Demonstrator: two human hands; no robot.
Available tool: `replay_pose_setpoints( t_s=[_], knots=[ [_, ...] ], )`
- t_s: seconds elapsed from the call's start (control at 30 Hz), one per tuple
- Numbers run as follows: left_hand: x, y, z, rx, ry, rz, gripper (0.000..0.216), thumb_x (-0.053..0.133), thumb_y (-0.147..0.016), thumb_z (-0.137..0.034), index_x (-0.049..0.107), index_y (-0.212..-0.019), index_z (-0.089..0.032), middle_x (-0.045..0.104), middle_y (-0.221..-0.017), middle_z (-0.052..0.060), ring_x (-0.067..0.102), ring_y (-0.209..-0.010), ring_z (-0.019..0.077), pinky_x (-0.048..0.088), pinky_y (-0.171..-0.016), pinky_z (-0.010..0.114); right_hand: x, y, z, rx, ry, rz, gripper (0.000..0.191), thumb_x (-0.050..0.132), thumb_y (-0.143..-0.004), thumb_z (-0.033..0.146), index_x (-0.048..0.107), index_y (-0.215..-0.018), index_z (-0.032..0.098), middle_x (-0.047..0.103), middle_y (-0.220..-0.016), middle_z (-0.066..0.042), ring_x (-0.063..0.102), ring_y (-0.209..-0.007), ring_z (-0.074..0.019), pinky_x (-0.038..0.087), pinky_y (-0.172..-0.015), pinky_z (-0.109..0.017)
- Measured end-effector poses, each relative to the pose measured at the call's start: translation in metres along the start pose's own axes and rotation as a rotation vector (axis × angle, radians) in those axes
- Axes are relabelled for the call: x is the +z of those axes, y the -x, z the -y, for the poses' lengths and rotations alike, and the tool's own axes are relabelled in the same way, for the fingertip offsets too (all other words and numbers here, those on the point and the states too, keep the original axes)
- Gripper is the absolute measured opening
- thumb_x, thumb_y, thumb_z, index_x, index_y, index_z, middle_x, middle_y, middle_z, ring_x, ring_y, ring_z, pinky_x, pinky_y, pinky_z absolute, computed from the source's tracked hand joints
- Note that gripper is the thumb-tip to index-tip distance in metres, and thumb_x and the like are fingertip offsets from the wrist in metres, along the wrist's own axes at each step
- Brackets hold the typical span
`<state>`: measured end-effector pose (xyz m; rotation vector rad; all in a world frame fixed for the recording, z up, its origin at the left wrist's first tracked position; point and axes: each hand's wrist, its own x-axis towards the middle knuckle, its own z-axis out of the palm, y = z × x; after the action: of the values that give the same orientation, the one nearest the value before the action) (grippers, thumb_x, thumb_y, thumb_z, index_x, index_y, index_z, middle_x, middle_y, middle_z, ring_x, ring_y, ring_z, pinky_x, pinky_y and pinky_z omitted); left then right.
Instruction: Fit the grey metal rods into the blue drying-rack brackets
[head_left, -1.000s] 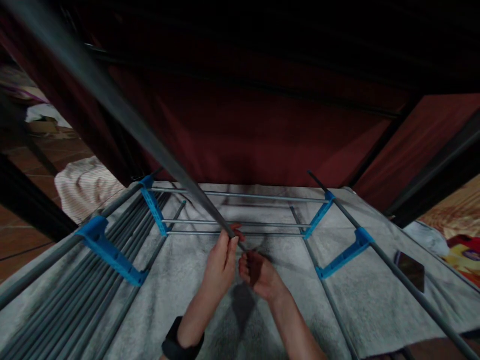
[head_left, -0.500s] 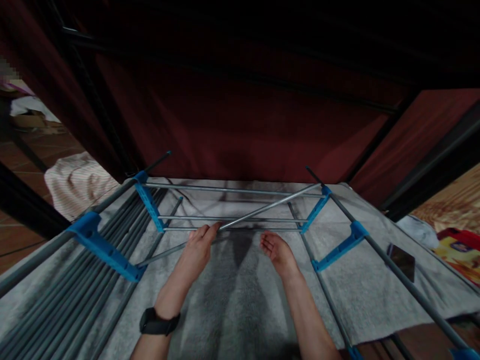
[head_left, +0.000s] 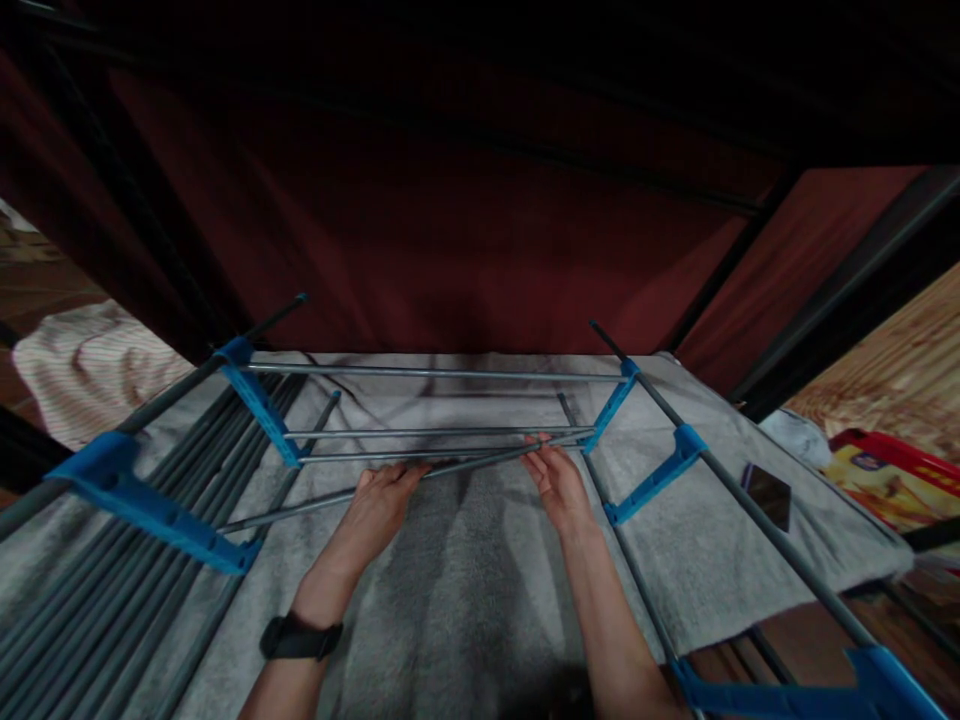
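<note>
A grey metal rod (head_left: 472, 463) runs at a slant between the two sides of a frame of grey tubes with blue plastic brackets. My left hand (head_left: 379, 510), a black band on its wrist, is closed round the middle-left part of the rod. Nearer the rod's right end, my right hand (head_left: 555, 485) has its fingers curled on it. The rod's left end meets the front left bracket (head_left: 161, 505). Its right end lies near the back right bracket (head_left: 611, 405); whether it touches is unclear. The front right bracket (head_left: 656, 480) stands to the right of my right hand.
Several grey rods (head_left: 135, 540) lie side by side at the left on a grey blanket (head_left: 465, 610). A phone (head_left: 766, 495) rests on the right side. Dark red fabric (head_left: 465, 250) hangs behind. Striped cloth (head_left: 97, 365) lies far left, and a red-yellow package (head_left: 896, 480) far right.
The rod's right end has dropped from the top of the back right bracket to its lower part. My right hand has come onto the rod. The view has shifted slightly right.
</note>
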<state>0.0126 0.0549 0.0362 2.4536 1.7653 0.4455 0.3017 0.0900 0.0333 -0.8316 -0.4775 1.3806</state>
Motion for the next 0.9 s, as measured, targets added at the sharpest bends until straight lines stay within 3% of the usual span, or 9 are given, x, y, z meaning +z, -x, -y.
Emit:
replay_pose_setpoints(
  t_s=[0.17, 0.33, 0.47, 0.9],
  knots=[
    [-0.002, -0.002, 0.003, -0.037, 0.029, -0.004, 0.037, 0.042, -0.097, -0.024, 0.064, -0.127, -0.022, 0.071, -0.114, 0.012, 0.065, -0.107, 0.0284, 0.042, -0.091, 0.044, -0.003, -0.003, 0.001, -0.031, -0.004, -0.041, 0.023, 0.086, -0.067, 0.023, 0.070, -0.082, 0.019, 0.077, -0.083, -0.002, 0.073, -0.079, -0.0149, 0.062, -0.080, -0.028],
    [-0.007, 0.001, 0.014, -0.109, 0.003, -0.074, 0.027, 0.047, -0.094, -0.025, 0.066, -0.113, -0.019, 0.073, -0.112, 0.011, 0.066, -0.106, 0.0294, 0.042, -0.091, 0.043, -0.007, -0.007, 0.002, -0.026, -0.064, -0.158, 0.032, 0.090, -0.065, 0.023, 0.058, -0.064, 0.020, 0.072, -0.069, 0.002, 0.070, -0.066, -0.0121, 0.063, -0.075, -0.026],
    [-0.008, 0.005, 0.022, -0.157, -0.006, -0.069, 0.023, 0.049, -0.093, -0.025, 0.064, -0.109, -0.019, 0.074, -0.108, 0.010, 0.068, -0.100, 0.0291, 0.043, -0.090, 0.042, -0.012, -0.010, 0.005, -0.023, -0.061, -0.195, 0.036, 0.090, -0.065, 0.021, 0.054, -0.063, 0.020, 0.072, -0.070, 0.002, 0.071, -0.068, -0.0127, 0.064, -0.074, -0.026],
    [-0.002, 0.005, 0.011, -0.174, -0.214, -0.036, 0.039, 0.035, -0.089, -0.003, 0.067, -0.107, -0.017, 0.071, -0.098, 0.012, 0.065, -0.097, 0.0272, 0.039, -0.093, 0.043, -0.041, -0.020, 0.004, -0.023, 0.009, -0.324, 0.025, 0.080, -0.078, 0.024, 0.056, -0.073, 0.022, 0.064, -0.060, 0.007, 0.068, -0.060, -0.0105, 0.065, -0.071, -0.027]
  ],
)
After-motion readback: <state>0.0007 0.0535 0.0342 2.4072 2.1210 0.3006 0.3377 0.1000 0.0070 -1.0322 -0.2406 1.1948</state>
